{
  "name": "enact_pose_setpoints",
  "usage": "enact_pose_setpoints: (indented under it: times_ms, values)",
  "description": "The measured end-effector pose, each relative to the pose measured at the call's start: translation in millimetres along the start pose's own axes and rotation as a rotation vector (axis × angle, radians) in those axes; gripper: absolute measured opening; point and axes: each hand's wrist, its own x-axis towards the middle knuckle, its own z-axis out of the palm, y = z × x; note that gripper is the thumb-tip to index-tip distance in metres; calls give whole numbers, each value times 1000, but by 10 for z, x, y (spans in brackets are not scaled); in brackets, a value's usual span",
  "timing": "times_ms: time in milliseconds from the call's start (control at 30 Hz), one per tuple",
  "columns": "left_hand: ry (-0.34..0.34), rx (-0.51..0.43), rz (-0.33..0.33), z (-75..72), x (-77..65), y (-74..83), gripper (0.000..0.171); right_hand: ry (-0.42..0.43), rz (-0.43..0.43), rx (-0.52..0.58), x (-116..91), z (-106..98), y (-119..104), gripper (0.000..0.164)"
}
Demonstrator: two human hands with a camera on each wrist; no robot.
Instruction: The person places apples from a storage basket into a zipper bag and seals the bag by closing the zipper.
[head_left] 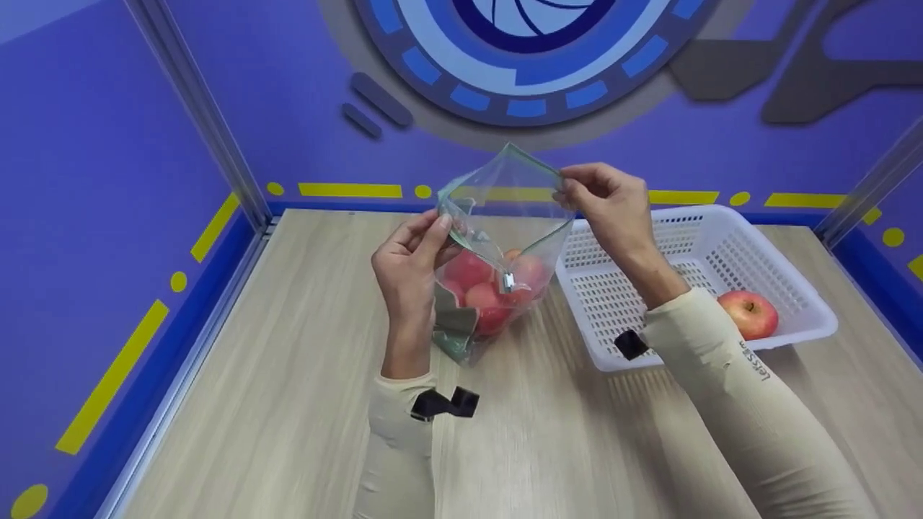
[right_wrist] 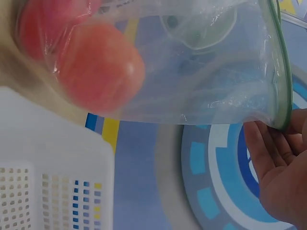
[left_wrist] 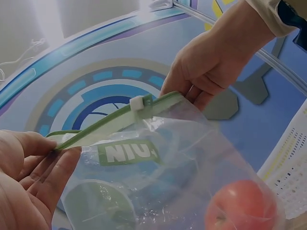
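Note:
A clear slider zip bag with a green rim stands on the table, several red apples in its lower part. My left hand pinches the left corner of its mouth between thumb and fingers. At the opposite corner, my right hand grips the rim with thumb and fingertips. The mouth gapes between the hands in the head view. A white slider sits on the green zip strip in the left wrist view. Through the film in the right wrist view, an apple shows near the bag's side.
A white perforated plastic basket stands right of the bag, partly behind the right forearm. One red and yellow apple lies in it. The wooden table meets blue printed walls at the back and sides.

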Motion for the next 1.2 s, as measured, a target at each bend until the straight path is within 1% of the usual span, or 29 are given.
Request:
enact_pose_setpoints:
  times_ms: [133,333,600,800,967,1067,1200]
  values:
    - [1,0,-12,13,-2,-13,17,-4,4,-37,-32,-64,54,19]
    - [-10,0,-9,20,-15,-28,16,3,-11,-99,-91,-189,118,22]
    - [-13,11,-13,34,-17,-34,16,-24,2,-46,-200,-442,250,27]
    - [-17,14,-9,35,-17,-38,16,-46,6,-107,-289,-644,326,31]
    - [-17,18,-1,24,-16,-40,16,-46,12,-161,-343,-759,392,34]
    - [-15,10,-7,26,-17,-41,16,-49,30,-199,-380,-816,433,36]
    - [-13,13,-12,29,-21,-40,16,-39,78,-254,-440,-901,469,39]
